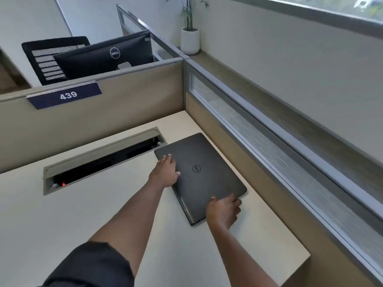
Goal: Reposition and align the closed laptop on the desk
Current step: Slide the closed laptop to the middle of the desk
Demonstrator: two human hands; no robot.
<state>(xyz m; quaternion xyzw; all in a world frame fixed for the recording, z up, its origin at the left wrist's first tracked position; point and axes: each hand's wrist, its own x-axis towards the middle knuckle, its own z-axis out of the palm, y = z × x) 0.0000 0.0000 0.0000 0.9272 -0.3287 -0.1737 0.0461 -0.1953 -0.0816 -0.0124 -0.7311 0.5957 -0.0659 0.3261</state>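
Note:
A closed dark grey laptop (204,172) with a round logo on its lid lies on the pale desk (87,210), at the right near the partition. It sits turned at an angle to the desk edges. My left hand (165,171) grips its left long edge, fingers laid over the lid. My right hand (224,211) holds the near short edge by the right corner, thumb on top.
An open cable tray (99,160) with a red light is cut into the desk left of the laptop. Beige partitions with a glass strip (259,141) close the back and right. A monitor and a chair stand beyond; a potted plant (189,38) sits on the ledge.

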